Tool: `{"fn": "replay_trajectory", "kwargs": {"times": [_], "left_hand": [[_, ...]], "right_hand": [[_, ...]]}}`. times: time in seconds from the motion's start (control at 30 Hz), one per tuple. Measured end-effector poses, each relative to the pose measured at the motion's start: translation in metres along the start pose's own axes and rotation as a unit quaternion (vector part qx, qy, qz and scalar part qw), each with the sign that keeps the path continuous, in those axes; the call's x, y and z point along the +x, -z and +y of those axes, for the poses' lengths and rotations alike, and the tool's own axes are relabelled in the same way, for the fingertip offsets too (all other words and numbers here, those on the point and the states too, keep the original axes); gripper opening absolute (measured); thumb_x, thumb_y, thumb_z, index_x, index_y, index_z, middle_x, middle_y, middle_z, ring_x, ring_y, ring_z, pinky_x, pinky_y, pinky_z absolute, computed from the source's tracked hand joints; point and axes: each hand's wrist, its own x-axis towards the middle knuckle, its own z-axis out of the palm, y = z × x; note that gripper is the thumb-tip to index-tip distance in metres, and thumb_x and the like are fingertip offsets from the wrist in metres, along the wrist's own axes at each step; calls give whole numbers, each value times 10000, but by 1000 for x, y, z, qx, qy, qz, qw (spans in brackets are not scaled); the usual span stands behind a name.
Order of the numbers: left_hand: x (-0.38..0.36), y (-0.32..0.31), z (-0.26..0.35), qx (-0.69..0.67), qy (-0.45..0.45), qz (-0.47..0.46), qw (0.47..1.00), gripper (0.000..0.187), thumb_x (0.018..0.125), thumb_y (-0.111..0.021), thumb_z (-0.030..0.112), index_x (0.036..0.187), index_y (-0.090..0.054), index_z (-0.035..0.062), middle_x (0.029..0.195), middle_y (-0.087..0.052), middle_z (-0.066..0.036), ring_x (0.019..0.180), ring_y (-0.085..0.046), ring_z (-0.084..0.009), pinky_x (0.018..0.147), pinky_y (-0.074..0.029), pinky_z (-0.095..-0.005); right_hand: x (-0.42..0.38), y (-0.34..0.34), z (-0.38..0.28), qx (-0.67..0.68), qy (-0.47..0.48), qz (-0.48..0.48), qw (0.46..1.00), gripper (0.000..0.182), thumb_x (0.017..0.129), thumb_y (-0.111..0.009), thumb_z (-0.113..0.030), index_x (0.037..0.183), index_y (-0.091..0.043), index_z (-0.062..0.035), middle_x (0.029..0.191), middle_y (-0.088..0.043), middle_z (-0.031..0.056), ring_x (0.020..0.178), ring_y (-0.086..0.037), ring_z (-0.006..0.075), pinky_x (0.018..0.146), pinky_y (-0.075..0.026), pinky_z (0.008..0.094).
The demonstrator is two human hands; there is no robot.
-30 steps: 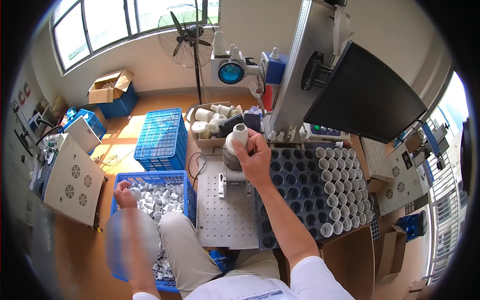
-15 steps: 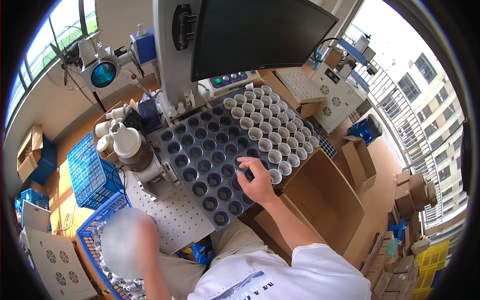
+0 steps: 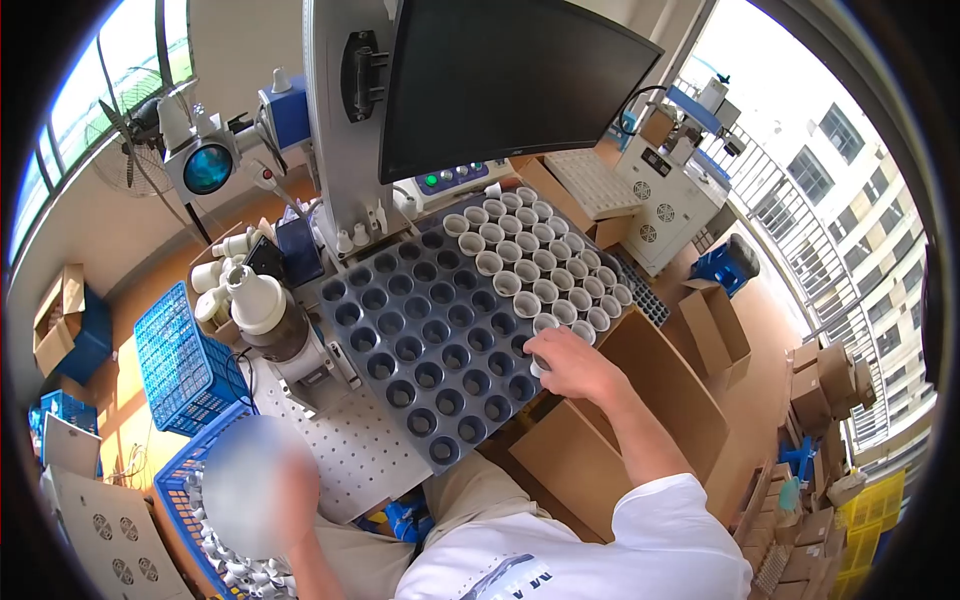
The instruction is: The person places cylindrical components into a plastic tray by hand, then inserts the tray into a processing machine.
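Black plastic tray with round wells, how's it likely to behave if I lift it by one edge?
The black plastic tray with round wells looks like one moulded sheet, so it may flex. White round open-topped cups fill only its right-hand part, so it would probably dip that way.

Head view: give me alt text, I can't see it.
The right hand is at a white cup near the edge of a dark tray, grip unclear, beside rows of similar cups. The left hand, blurred, is near a blue crate of white parts.
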Motion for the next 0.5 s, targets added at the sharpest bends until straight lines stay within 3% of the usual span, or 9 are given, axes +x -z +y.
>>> {"fn": "replay_trajectory", "kwargs": {"times": [0.17,0.27,0.4,0.5], "left_hand": [[6,-8,-9,25,21,-7,999,92,793,-517,62,754,-556,-11,812,-586,-199,841,-544,-384,768,-432,-460],[6,-8,-12,6,23,-7,1000,102,790,-521,65,738,-558,-13,803,-585,-204,842,-545,-385,770,-434,-460],[7,-3,-5,-5,50,-30,998,106,786,-524,65,726,-559,-14,792,-586,-211,831,-545,-392,771,-434,-468],[3,-4,-2,1,27,4,1000,100,784,-519,60,729,-557,-15,793,-586,-215,836,-544,-399,776,-430,-478]], "right_hand": [[58,11,-37,146,40,40,988,389,708,-657,-98,1073,-547,-23,1019,-574,152,999,-558,319,854,-456,408],[113,-15,-59,253,63,55,964,382,685,-677,-126,987,-471,-13,919,-582,179,855,-584,341,763,-465,406],[182,-67,-77,323,114,245,907,322,677,-696,-139,824,-435,-22,791,-501,130,730,-508,300,688,-438,383],[201,-92,-86,368,73,319,871,336,675,-723,-153,789,-432,-31,773,-476,112,714,-485,286,673,-430,375]]}}
